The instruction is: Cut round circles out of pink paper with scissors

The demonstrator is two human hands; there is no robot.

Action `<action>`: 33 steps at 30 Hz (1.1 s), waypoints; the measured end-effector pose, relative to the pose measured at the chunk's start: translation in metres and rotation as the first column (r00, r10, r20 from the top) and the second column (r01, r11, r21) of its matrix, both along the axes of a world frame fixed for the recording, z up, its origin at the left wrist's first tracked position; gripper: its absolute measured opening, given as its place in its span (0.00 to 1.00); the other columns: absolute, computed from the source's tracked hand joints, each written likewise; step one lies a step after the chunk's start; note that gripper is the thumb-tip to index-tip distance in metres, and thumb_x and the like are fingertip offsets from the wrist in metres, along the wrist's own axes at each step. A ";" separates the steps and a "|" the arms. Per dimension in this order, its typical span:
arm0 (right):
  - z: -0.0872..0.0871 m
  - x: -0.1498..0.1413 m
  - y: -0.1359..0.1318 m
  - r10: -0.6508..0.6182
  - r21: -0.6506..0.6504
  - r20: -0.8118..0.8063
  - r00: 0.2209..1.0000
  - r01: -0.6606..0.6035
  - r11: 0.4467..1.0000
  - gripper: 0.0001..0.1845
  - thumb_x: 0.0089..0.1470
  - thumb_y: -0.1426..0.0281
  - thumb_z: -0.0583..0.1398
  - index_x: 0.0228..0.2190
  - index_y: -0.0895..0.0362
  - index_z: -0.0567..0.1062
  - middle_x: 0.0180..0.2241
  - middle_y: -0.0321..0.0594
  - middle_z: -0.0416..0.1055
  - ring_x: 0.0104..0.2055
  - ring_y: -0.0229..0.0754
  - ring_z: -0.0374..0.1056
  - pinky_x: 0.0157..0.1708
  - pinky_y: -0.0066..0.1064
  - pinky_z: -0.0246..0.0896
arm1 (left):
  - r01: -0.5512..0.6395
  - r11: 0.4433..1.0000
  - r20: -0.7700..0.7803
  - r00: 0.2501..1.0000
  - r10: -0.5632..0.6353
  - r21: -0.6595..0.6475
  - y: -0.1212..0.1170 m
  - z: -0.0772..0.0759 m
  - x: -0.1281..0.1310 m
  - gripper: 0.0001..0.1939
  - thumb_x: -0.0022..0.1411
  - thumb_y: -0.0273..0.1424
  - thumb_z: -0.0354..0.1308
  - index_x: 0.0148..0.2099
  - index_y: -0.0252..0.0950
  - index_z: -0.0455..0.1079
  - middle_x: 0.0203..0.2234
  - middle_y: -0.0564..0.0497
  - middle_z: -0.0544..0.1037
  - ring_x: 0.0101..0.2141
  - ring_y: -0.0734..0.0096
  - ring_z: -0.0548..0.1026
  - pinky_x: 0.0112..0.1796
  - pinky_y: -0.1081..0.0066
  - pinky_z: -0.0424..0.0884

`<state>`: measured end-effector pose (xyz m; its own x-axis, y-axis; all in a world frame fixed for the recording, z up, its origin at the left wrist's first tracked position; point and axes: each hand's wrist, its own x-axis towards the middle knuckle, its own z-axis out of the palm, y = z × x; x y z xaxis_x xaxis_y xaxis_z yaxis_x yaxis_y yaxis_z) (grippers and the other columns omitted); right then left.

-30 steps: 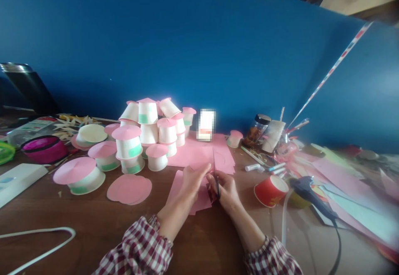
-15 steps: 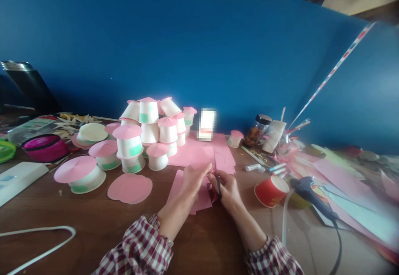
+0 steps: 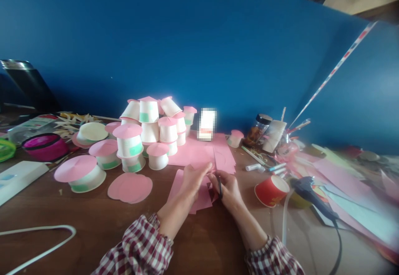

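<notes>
My left hand (image 3: 193, 183) is closed on a piece of pink paper (image 3: 204, 154), thumb on top near its right side. Right beside it, my right hand (image 3: 230, 190) grips a pair of scissors with a dark handle loop (image 3: 220, 187); the thin blade points away from me along the paper's edge. How far the blades are apart I cannot make out. Under my left hand and wrist lie more pink sheets (image 3: 176, 183). A few overlapping pink paper discs (image 3: 131, 187) rest on the table to the left.
Several white paper cups (image 3: 149, 133) with pink cone tops are stacked at the back left. On the right lie a red paper cup (image 3: 271, 191), a glue gun (image 3: 314, 196) with its cord, and markers (image 3: 277, 168). A lidded jar (image 3: 258, 129) stands by the blue wall.
Both hands stay nearly in place, with the scissors shifting only very slightly. The whole view drifts a little.
</notes>
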<state>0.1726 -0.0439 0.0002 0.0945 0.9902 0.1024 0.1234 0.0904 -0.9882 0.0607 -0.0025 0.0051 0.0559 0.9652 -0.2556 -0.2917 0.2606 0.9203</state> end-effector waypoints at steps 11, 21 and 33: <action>0.001 0.000 -0.001 -0.010 0.000 0.035 0.999 0.010 1.000 0.16 0.46 0.59 0.65 0.25 0.61 0.74 0.14 0.32 0.64 0.15 0.33 0.57 0.14 0.22 0.51 | -0.038 0.999 0.025 0.999 0.038 -0.016 0.002 -0.005 0.001 0.17 0.39 0.39 0.67 0.25 0.32 0.68 0.19 0.47 0.74 0.21 0.67 0.74 0.23 0.71 0.67; 0.001 -0.002 -0.001 0.012 -0.023 0.037 0.999 -0.011 1.000 0.18 0.45 0.57 0.64 0.25 0.61 0.74 0.12 0.29 0.61 0.13 0.32 0.55 0.12 0.22 0.49 | -0.128 0.985 -0.099 0.988 0.117 -0.118 0.007 -0.012 0.001 0.34 0.37 0.45 0.69 0.41 0.31 0.61 0.30 0.42 0.75 0.30 0.61 0.76 0.27 0.68 0.70; 0.000 -0.002 0.000 -0.003 -0.021 0.011 1.000 0.003 1.000 0.21 0.43 0.54 0.64 0.25 0.61 0.73 0.11 0.30 0.62 0.12 0.32 0.56 0.10 0.22 0.52 | -0.083 0.990 -0.025 0.996 0.081 -0.110 0.004 -0.007 0.002 0.25 0.39 0.39 0.69 0.35 0.31 0.64 0.26 0.43 0.76 0.27 0.60 0.77 0.25 0.68 0.71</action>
